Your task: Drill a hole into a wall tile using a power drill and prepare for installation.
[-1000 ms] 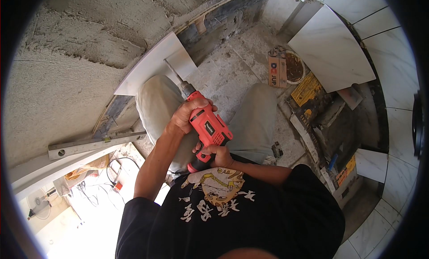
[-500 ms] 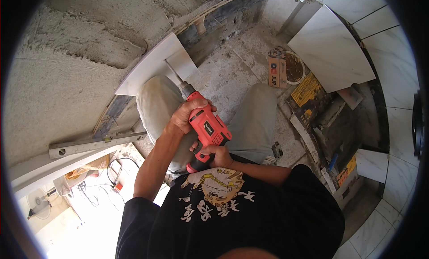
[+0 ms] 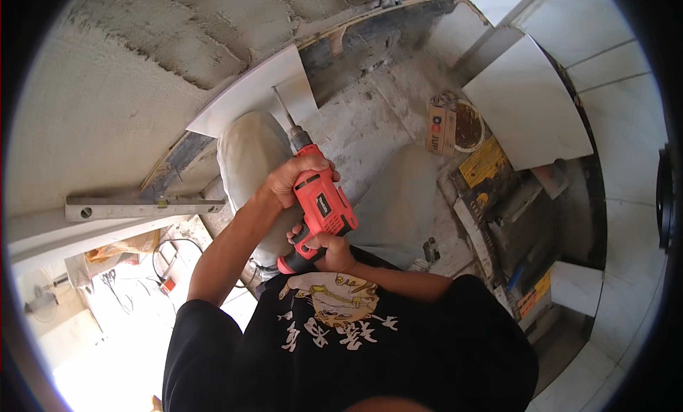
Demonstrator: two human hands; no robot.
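A red power drill (image 3: 324,202) with a long thin bit (image 3: 283,106) is held in front of my body, its bit pointing away from me. My left hand (image 3: 295,176) wraps round the front of the drill body, behind the chuck (image 3: 299,136). At the rear, my right hand (image 3: 331,254) grips the handle, its fingers by the trigger. In the picture the bit's tip overlaps a white tile (image 3: 249,92) at the base of the wall; whether they touch, I cannot tell. My left knee (image 3: 252,145) lies close to that tile.
At left, a metal spirit level (image 3: 142,209) lies along a ledge. Beyond my right knee stand a white bucket (image 3: 469,127) and a cardboard box (image 3: 441,131). A large tile (image 3: 530,106) leans at the right, with a yellow-printed bag (image 3: 484,163) nearby.
The view has shifted slightly. The drill sits a little more upright in the picture, and both hands keep the same grip on it.
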